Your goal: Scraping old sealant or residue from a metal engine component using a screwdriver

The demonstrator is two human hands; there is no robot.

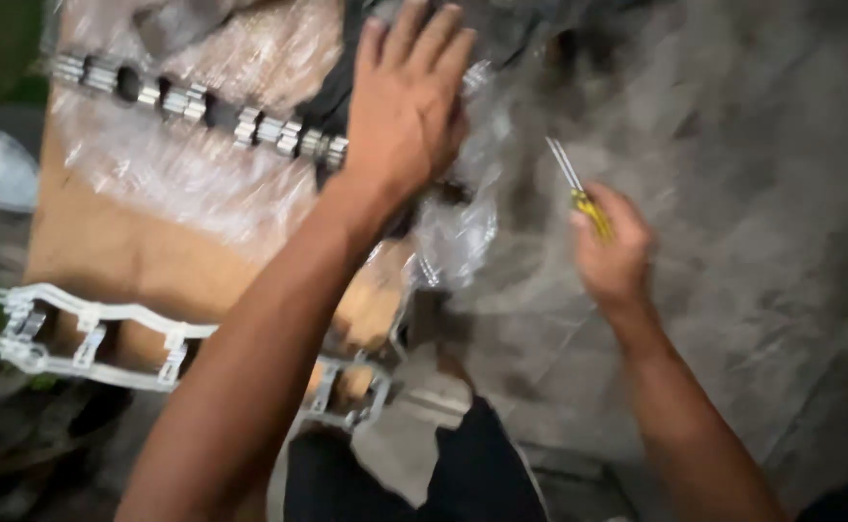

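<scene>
Head view: two bare hands at work over one cardboard sheet (105, 251) on a grey floor.

Largest to smallest: one white ladder-shaped metal frame (86, 333) lying left to right; one camshaft (202, 106) on clear plastic wrap (153, 164), its long axis slanting down to the right; one yellow-handled tool (584, 198), metal tip pointing up-left. Left hand (409, 106) lies flat, fingers spread, on the wrap. Right hand (617, 256) is clenched round the tool's handle.
</scene>
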